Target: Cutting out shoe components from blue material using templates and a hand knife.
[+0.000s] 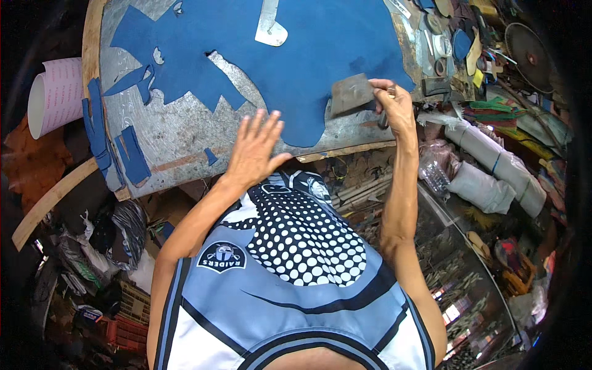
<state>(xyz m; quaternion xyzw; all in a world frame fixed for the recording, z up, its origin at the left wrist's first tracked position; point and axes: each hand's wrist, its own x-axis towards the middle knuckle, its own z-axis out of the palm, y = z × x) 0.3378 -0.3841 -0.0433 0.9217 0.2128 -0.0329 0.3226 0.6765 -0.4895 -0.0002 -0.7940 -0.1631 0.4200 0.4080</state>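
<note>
A large blue sheet [327, 49], perhaps leather, lies over the metal-topped table [191, 129], its left side cut into ragged shapes with gaps. Fingers spread, my left hand [254, 148] is at the table's near edge, beside the sheet and holding nothing. My right hand [396, 105] grips a flat grey-brown rectangular slab [353, 94] by its right end, over the sheet's near right part. Something dark shows below those fingers; what it is I cannot make out. A pale cut-out template [269, 31] rests on the sheet at the far side.
Blue offcuts [132, 154] lie along the table's left edge. A pale printed roll [55, 98] stands left of it. Tape rolls and small tools [439, 46] crowd the far right corner. Wrapped white bundles [487, 166] and a round fan-like guard [529, 57] are at right.
</note>
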